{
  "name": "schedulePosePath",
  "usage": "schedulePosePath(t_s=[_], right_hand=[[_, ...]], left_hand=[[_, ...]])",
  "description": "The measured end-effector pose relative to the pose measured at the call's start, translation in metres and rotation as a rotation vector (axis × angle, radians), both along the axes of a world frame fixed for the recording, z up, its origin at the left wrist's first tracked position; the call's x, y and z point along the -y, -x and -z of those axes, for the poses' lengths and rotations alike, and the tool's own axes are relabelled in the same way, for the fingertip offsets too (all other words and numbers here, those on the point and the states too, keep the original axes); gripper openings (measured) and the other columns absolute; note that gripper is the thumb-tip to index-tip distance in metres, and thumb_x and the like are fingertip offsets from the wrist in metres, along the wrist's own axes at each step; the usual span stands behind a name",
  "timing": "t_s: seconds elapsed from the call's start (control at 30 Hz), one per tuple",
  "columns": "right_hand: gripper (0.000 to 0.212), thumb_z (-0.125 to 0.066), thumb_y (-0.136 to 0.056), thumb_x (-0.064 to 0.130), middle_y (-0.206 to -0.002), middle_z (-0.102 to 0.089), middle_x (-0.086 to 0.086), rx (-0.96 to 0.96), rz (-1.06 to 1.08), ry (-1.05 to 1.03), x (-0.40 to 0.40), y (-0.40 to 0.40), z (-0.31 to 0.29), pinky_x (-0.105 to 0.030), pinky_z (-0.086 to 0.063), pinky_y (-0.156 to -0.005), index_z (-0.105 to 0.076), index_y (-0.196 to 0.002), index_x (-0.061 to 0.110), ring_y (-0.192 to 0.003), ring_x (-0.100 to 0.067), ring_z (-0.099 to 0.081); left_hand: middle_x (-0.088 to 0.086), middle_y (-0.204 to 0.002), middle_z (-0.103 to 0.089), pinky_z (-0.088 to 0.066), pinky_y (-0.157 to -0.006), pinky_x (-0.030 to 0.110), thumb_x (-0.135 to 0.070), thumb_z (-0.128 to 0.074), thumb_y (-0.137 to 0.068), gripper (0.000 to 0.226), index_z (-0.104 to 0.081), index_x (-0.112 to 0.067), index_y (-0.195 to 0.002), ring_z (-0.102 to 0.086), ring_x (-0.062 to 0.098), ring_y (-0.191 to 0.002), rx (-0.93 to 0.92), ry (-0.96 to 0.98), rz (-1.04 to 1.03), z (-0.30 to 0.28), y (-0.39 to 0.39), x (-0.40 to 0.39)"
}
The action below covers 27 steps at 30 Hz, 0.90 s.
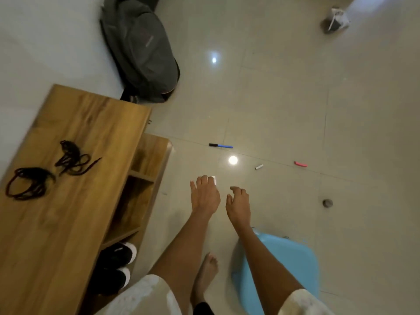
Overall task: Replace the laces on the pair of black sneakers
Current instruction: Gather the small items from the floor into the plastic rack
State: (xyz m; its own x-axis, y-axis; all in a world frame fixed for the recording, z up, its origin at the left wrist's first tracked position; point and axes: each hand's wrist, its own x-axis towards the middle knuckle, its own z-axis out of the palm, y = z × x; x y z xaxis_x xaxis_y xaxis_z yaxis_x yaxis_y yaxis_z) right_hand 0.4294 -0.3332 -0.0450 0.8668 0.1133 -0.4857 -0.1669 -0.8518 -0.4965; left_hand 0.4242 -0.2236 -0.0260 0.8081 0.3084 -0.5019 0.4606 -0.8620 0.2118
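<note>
1. Down over the pale glossy tiled floor (284, 98), both arms reach forward. The left hand (204, 196) and right hand (238, 206) hover side by side, just apart, fingers loose, gripping nothing.
2. And the pair of black sneakers with white toe caps (118, 264)? Tucked in the bottom open shelf of the long wooden shoe bench (75, 137) on the left, untouched.
3. Two coiled bundles of dark laces (48, 170) lie on the benchtop, near each other but separate. Lacing has not begun.
4. Risks from here, as I judge them: the frame is blurred, so the head is turning, and a hasty grab could tangle the two loose coils together or sweep one off the edge.
5. A blue-and-black marker pen (221, 145) and small bits lie scattered on the tiles, and a light blue plastic stool (293, 262) sits at the bare feet. That's a trip hazard when stepping toward the bench.
</note>
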Motion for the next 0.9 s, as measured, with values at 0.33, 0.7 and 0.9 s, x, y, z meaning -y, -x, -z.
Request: schedulePosePath(t_s=[0.33, 0.7, 0.9], right_hand=[[0.029, -0.041, -0.095, 0.005, -0.116, -0.056, -0.015, -0.061, 0.293, -0.041, 0.011, -0.138, 0.171, -0.031, -0.039, -0.087, -0.056, -0.12, 0.004, -0.113, -0.027, -0.049], [0.023, -0.043, -0.098, 0.021, -0.118, -0.057, -0.011, -0.026, 0.801, -0.013, 0.103, -0.232, 0.393, -0.027, -0.035, -0.078, -0.049, -0.111, 0.002, -0.101, -0.026, -0.055], [0.028, -0.056, -0.091, 0.027, -0.097, -0.061, -0.01, -0.047, 0.769, 0.016, 0.115, -0.247, 0.426, -0.027, -0.041, -0.071, -0.056, -0.095, 0.0, -0.085, -0.024, -0.055]], left_hand=[[0.009, -0.123, -0.052, -0.042, -0.091, 0.034, -0.025, -0.051, -0.095, 0.029, -0.049, -0.009, -0.119, -0.048, 0.026, -0.116, -0.129, 0.136, -0.391, 0.175, -0.102, 0.007], [0.021, -0.134, -0.035, -0.042, -0.092, 0.044, -0.028, -0.066, -0.087, 0.06, -0.033, 0.003, -0.127, -0.039, 0.036, -0.121, -0.224, 0.151, -0.885, 0.395, -0.128, 0.045], [0.022, -0.129, -0.047, -0.045, -0.089, 0.043, -0.019, -0.06, -0.089, 0.049, -0.038, 0.004, -0.126, -0.053, 0.04, -0.114, -0.221, 0.238, -1.055, 0.429, -0.126, 0.045]])
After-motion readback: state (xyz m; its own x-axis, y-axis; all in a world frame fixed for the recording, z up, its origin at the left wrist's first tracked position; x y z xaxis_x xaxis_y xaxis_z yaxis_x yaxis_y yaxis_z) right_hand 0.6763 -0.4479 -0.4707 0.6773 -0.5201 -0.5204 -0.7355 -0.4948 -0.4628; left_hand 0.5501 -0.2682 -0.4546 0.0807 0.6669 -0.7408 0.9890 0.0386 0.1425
